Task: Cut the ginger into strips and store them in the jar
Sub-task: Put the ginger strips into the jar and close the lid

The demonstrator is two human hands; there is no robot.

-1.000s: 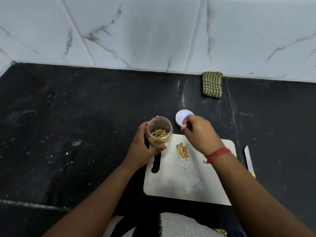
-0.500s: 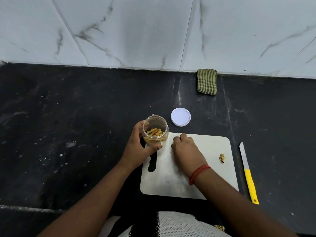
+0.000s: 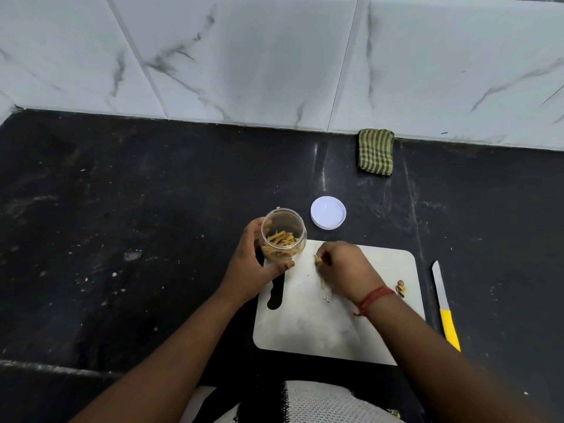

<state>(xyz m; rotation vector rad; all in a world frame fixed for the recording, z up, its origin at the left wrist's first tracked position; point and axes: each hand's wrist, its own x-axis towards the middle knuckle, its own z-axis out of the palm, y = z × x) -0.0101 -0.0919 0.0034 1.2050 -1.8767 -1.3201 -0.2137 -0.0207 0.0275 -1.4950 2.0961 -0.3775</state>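
We steady the jar in our left hand at the board's corner | right hand pinches ginger strips | risk: strips slipping onto the bench, jar tipping.

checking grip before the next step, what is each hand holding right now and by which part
The left hand grips the jar around its side wall. The right hand pinches a few ginger strips at its fingertips, just above the cutting board.
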